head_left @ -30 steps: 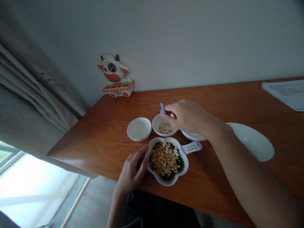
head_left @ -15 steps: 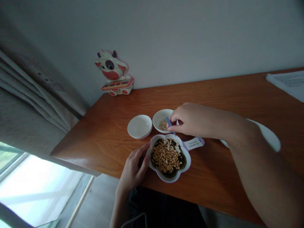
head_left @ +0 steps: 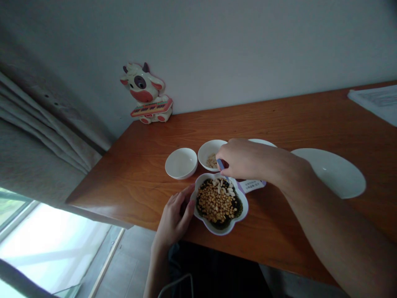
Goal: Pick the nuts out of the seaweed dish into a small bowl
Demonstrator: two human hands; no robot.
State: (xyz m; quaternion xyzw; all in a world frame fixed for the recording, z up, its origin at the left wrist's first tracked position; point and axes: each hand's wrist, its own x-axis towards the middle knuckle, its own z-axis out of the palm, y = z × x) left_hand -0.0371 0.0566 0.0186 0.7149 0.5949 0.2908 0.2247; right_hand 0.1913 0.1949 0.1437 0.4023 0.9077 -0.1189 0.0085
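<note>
A flower-shaped white bowl point(head_left: 242, 217) near the table's front edge holds yellow beans, dark beans and pale seeds. My left hand point(head_left: 175, 218) rests against its left side, fingers curved on the rim. My right hand point(head_left: 245, 159) pinches a small blue tool point(head_left: 220, 164), its tip down over the far edge of that bowl. Behind it stands a small white bowl point(head_left: 208, 150) with a few pale seeds, and left of that an empty small white bowl point(head_left: 181, 163).
A wide white plate point(head_left: 331, 171) lies to the right, and another white dish point(head_left: 263, 142) shows behind my right hand. A toy cow with a keyboard point(head_left: 145, 94) stands by the wall. Papers point(head_left: 376, 102) lie far right. A curtain hangs left.
My right hand has moved with the blue tool from the seed bowl toward me, down to the flower-shaped bowl. My left hand has stayed on that bowl's side.
</note>
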